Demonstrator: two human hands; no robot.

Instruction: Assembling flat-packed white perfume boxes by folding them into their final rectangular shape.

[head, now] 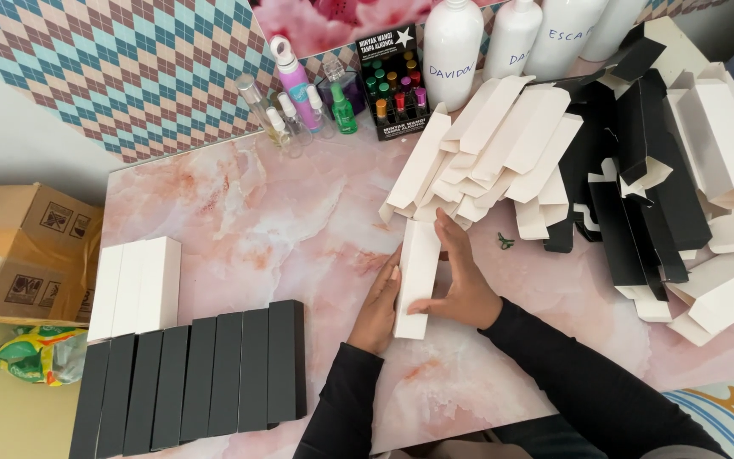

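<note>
Both hands on one white box [418,276], mid-table, long axis pointing away from me. Left hand [380,306] flat against its left side, fingers straight; right hand [465,285] wrapped over the right side w/ thumb at the near end. Looks like I'm squaring a flat blank into a tube. Next move prob needs the end flaps tucked, then it goes w/ the finished ones.

Counts: finished white boxes [136,287] at left, 3. Finished black boxes [193,382] in a row, 8. Flat white blanks [490,144] just beyond my hands, approx 10+, overlapping, can't count exactly. Black and white pile [664,187] at right, too jumbled to count. Big white bottles [452,42] at the back, 3-4, cropped.
</note>
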